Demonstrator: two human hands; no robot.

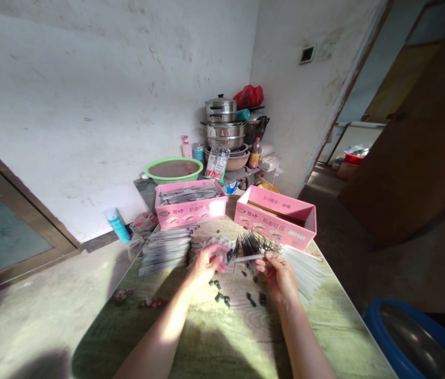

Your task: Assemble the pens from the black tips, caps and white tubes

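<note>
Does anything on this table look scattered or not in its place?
Yes: small black pieces lie loose in uneven clusters near the middle of the table, looking untidy compared with the pale sticks at left, lying roughly parallel.

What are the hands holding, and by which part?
The right hand holds a thin tube by its right end; whether the left hand holds anything is unclear.

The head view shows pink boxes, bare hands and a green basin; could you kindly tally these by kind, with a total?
Pink boxes: 2
Bare hands: 2
Green basin: 1
Total: 5
</note>
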